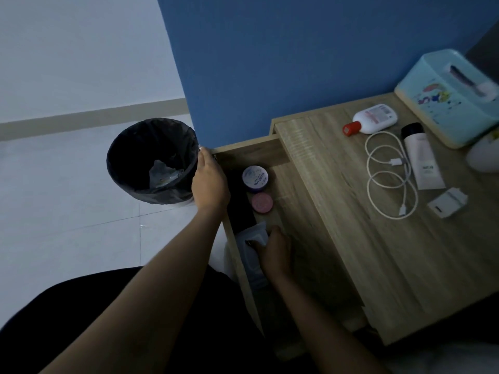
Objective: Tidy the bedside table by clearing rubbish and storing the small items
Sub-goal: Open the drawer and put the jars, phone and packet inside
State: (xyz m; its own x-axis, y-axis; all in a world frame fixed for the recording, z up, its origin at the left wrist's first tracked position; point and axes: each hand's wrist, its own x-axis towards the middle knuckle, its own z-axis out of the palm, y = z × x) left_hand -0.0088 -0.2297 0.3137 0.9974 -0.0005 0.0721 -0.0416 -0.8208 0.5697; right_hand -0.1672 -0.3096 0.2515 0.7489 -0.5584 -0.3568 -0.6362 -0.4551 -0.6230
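The open wooden drawer (pixel 272 155) held a purple-lidded jar (pixel 255 178), a pink round tin (pixel 262 202) and a pale pouch (pixel 252 249) gripped by the right hand (pixel 275 252); the left hand (pixel 209 179) clasped its far-left front edge. The black-lined bin (pixel 151 160) held crumpled wrappers.

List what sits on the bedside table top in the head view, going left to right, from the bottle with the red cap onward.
White bottle with red cap → coiled white cable → white tube with black cap → white charger plug → light blue tissue box.

Blue wall (pixel 297 63) behind — pale tiled floor (pixel 67 211) at left.
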